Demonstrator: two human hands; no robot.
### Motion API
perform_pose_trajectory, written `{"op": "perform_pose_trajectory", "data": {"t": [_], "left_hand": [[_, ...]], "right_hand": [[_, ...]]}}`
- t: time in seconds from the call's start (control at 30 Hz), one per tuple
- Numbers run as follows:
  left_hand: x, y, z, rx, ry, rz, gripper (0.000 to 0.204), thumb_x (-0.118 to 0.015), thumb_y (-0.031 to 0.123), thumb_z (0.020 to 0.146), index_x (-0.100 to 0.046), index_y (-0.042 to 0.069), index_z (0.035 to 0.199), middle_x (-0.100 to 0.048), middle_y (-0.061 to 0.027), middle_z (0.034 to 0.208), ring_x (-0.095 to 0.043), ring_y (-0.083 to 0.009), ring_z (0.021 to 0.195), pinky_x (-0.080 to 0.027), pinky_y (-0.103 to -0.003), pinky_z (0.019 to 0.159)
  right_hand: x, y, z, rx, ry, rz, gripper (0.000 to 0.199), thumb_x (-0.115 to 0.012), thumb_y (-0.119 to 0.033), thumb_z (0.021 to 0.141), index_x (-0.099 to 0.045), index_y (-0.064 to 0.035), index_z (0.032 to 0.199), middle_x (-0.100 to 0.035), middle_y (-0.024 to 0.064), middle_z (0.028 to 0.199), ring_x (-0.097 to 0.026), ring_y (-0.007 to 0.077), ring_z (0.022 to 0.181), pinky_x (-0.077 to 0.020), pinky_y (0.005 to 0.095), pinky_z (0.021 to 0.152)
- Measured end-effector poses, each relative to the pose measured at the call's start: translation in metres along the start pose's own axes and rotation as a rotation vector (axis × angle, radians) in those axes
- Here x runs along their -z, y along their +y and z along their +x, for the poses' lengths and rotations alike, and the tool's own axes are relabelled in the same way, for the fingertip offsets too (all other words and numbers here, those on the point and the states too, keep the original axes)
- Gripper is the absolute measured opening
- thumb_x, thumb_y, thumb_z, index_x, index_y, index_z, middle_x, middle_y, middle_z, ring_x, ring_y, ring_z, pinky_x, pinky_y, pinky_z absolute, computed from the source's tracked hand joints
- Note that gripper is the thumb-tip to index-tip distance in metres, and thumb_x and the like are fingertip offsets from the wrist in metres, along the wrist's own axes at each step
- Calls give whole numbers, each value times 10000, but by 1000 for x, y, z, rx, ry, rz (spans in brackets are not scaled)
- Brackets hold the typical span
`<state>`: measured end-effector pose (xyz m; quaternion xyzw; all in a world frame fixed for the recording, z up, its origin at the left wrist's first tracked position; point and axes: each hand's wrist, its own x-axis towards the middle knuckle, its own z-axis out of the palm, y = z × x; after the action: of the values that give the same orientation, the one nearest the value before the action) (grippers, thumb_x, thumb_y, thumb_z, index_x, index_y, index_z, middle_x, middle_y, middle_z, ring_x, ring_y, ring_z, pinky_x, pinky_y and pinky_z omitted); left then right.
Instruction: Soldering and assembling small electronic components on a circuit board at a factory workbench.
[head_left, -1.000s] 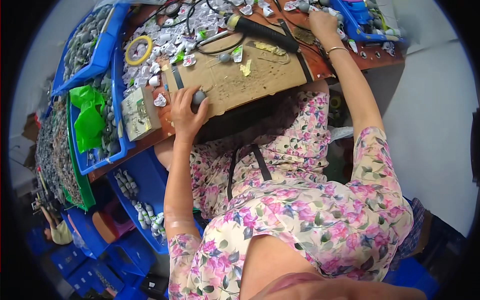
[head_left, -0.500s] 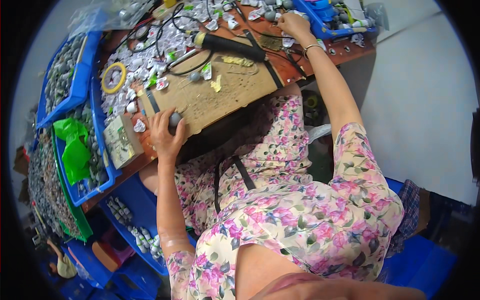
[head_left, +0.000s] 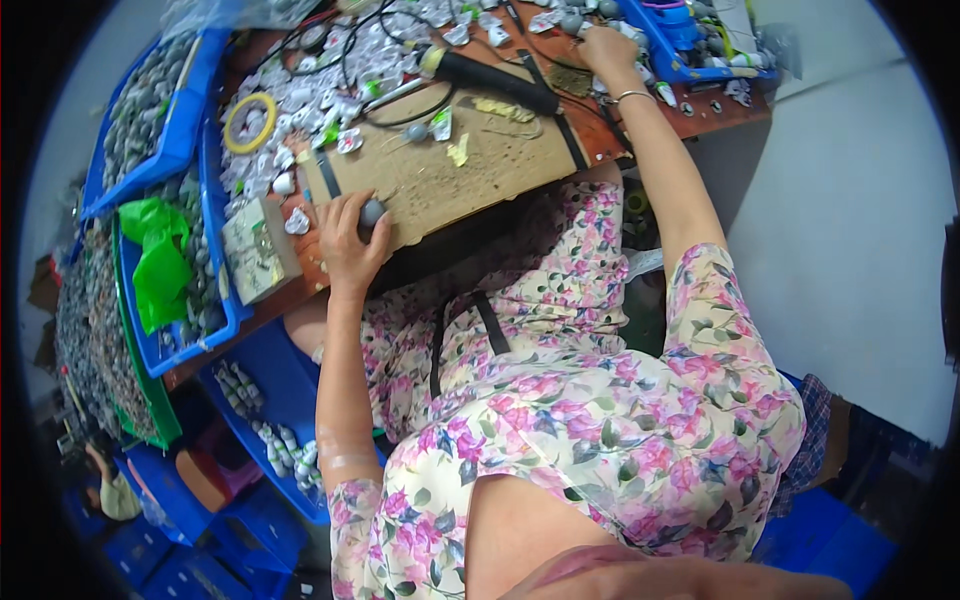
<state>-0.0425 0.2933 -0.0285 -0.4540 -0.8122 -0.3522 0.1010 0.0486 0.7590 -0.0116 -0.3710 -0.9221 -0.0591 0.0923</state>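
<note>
My left hand (head_left: 350, 245) rests at the near left edge of the cardboard sheet (head_left: 470, 170). Its fingers curl round a grey ball (head_left: 372, 213), which shows between thumb and forefinger. At the far right of the table my right hand (head_left: 610, 55) has its fingers drawn together. Loose grey balls (head_left: 571, 23) lie right beside its fingertips; what it pinches, if anything, is hidden. A black-handled tool (head_left: 495, 80) with a cable lies across the far part of the cardboard. Another grey ball (head_left: 415, 131) sits on the sheet.
Small white pieces (head_left: 300, 95) and a yellow tape roll (head_left: 249, 123) cover the far left. Blue trays (head_left: 205, 120) of grey parts and a cardboard-coloured block (head_left: 262, 250) stand at the left edge. Another blue tray (head_left: 690, 72) is at far right. A blue chair (head_left: 275, 400) holds white-and-grey pieces.
The whole view has shifted, so the table appears further right. Both hands stay at about the same places on the table, the left with its grey ball.
</note>
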Motion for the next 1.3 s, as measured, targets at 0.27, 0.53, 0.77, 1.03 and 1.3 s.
{"op": "perform_pose_trajectory", "data": {"t": [0.27, 0.53, 0.77, 1.03, 1.3], "left_hand": [[1, -2, -2, 6, 23, -9, 333, -737, 188, 777, -661, 54, 1072, -624, -122, 1001, -564, -327, 959, -451, -422, 866], [3, -2, -4, 17, 27, -23, 337, -740, 187, 779, -655, 58, 1078, -617, -118, 996, -560, -325, 952, -447, -414, 861], [1, -2, -3, 12, 21, -22, 344, -738, 188, 792, -656, 53, 1098, -623, -116, 1002, -560, -318, 965, -452, -411, 862], [3, -1, -3, 14, 30, -10, 335, -745, 174, 784, -673, 52, 1088, -639, -120, 1012, -569, -316, 954, -460, -405, 858], [3, -2, -3, 16, 15, 7, 333, -745, 178, 790, -677, 58, 1093, -644, -117, 1022, -574, -314, 964, -461, -406, 867]], "right_hand": [[29, 11, -7, 57, -19, -60, 244, -587, -189, 827, -754, -56, 946, -725, 215, 950, -711, 379, 899, -560, 511, 719], [56, -128, -152, 483, -310, 979, 215, -671, -244, 877, -692, -35, 920, -672, 91, 788, -635, 177, 720, -498, 322, 675], [36, -163, -191, 509, -241, 848, 213, -672, -245, 887, -670, -33, 871, -656, 121, 825, -642, 309, 788, -491, 398, 690], [43, -163, -206, 542, -19, 838, 149, -698, -155, 854, -650, -31, 921, -627, 102, 870, -616, 299, 864, -493, 401, 750], [36, -165, -203, 595, 13, 853, 201, -718, -123, 831, -662, -79, 1019, -602, 79, 949, -603, 291, 903, -496, 394, 795]]}}
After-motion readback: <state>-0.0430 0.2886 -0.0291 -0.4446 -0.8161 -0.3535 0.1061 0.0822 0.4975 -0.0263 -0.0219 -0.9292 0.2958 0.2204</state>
